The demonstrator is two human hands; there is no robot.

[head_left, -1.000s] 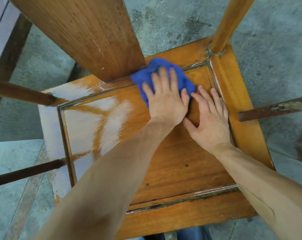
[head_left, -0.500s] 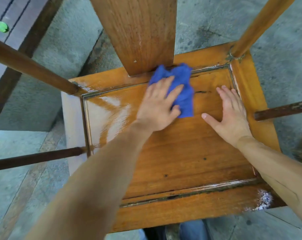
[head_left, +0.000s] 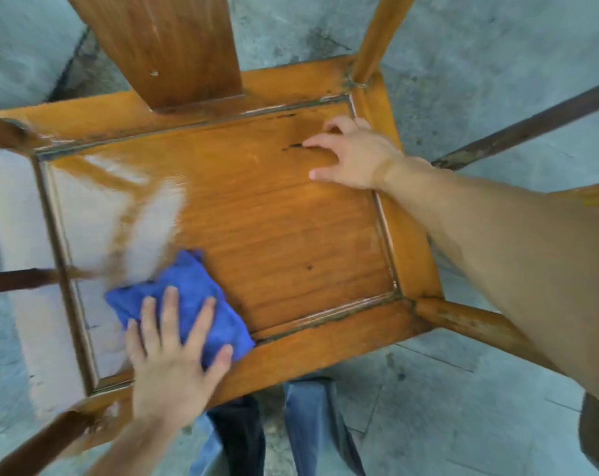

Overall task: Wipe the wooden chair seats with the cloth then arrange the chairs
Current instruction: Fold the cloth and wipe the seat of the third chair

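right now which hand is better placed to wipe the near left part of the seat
Left. The left hand already presses the blue cloth flat on that part of the seat; the right hand rests bare at the far right.

The wooden chair seat (head_left: 274,218) is a glossy orange-brown panel set in a raised frame, with a few dark marks and a bright glare across its left side. The blue cloth (head_left: 188,297) lies crumpled flat on the seat's near-left part, close to the front rail, partly under spread fingers
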